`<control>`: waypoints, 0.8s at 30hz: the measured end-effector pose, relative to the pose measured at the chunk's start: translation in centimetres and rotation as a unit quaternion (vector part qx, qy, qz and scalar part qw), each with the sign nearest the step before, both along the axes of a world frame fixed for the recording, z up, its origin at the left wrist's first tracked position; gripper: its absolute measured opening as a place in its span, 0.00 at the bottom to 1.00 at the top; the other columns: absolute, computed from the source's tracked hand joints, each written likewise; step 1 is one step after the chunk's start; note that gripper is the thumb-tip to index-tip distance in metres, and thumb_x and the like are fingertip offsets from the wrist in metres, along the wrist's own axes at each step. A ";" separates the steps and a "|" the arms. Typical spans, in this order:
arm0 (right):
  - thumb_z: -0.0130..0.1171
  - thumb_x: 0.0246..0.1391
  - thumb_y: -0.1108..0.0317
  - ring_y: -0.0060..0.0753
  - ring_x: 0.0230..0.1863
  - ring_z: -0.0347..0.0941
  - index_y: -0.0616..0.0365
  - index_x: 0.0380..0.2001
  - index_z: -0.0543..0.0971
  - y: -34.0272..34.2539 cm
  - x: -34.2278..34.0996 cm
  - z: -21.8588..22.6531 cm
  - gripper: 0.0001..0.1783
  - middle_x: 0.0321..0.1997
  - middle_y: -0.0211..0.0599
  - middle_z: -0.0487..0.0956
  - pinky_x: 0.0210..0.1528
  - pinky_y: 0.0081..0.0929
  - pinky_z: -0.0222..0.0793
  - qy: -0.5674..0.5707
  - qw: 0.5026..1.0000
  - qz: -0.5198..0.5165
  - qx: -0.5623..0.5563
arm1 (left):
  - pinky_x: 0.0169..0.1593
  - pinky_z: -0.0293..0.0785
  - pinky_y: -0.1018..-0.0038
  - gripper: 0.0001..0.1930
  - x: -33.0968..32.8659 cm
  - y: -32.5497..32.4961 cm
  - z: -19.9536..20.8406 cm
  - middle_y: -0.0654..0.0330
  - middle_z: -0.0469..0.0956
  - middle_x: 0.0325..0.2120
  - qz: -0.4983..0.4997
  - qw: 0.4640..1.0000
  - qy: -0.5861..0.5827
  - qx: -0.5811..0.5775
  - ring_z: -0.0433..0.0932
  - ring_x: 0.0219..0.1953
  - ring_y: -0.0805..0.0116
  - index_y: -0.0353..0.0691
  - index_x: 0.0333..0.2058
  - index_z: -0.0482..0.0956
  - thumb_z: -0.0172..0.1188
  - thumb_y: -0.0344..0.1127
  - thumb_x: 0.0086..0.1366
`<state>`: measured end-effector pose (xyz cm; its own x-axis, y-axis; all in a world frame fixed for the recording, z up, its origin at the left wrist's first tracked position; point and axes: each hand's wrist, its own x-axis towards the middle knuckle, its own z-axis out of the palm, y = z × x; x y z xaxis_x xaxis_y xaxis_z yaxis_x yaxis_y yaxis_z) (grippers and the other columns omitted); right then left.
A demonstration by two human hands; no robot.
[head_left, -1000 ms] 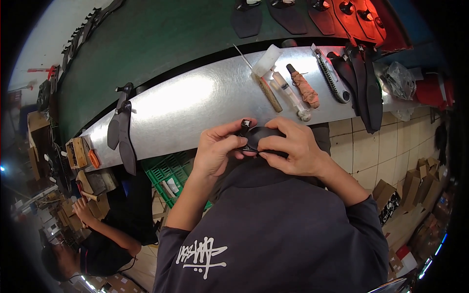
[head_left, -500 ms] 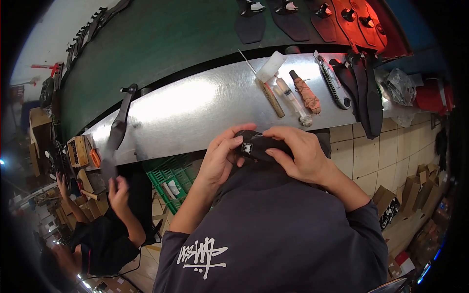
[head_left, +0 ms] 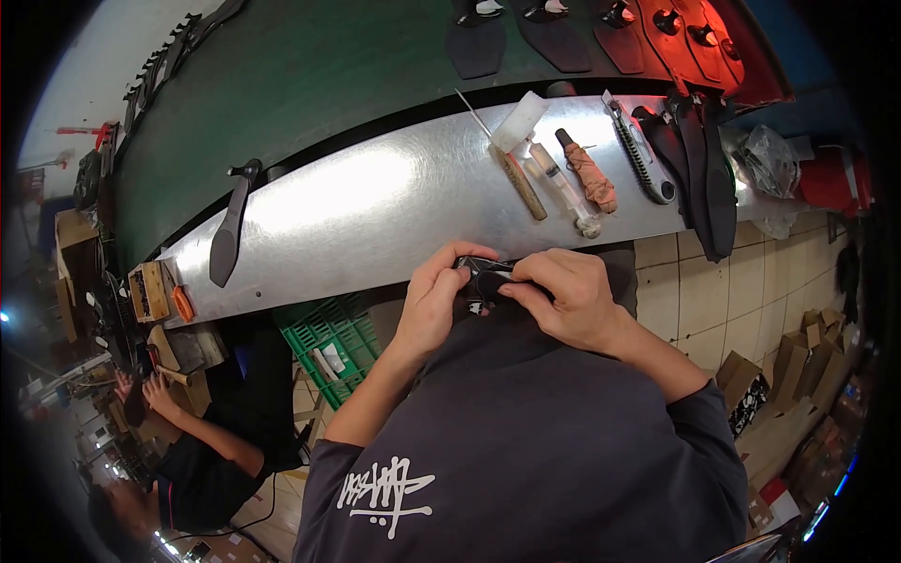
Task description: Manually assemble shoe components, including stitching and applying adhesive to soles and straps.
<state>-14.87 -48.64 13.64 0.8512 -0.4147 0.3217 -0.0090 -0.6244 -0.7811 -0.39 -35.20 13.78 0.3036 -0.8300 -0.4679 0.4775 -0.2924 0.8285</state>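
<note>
Just over the near edge of the metal bench (head_left: pixel 319 220), in front of my body, both hands grip a small glossy black piece (head_left: pixel 488 284) that looks like a shoe part. My left hand (head_left: pixel 434 300) pinches its left end between thumb and fingers. At its right side, the fingers and thumb of my right hand (head_left: pixel 574 298) are closed on it. A small whitish spot shows low on the piece; much of it is covered by my fingers. Beyond my hands lie an awl with a worn handle (head_left: pixel 519 183), a clear syringe (head_left: pixel 566 192) and a tool wrapped in tan material (head_left: pixel 591 178).
A box cutter (head_left: pixel 640 155) and several black sole-shaped pieces (head_left: pixel 704 188) lie at the bench's right. Another sole-shaped piece (head_left: pixel 228 235) rests at left. More stand on the green belt (head_left: pixel 328 84). A green crate (head_left: pixel 328 347) sits below. A co-worker (head_left: pixel 206 450) works at far left.
The black piece has turned in my hands, and my right fingers have shifted on it. At left, the co-worker's hand has left the sole-shaped piece on the bench and moved down and left.
</note>
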 end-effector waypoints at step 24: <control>0.67 0.46 0.73 0.38 0.32 0.79 0.60 0.34 0.79 -0.4 -0.2 -0.5 0.10 0.29 0.39 0.81 0.34 0.29 0.73 0.049 0.997 0.012 0.055 | 0.34 0.78 0.79 0.07 -1.0 0.3 -1.2 0.64 0.78 0.31 0.070 0.996 0.015 0.053 0.76 0.32 0.79 0.36 0.40 0.76 0.57 0.30 0.64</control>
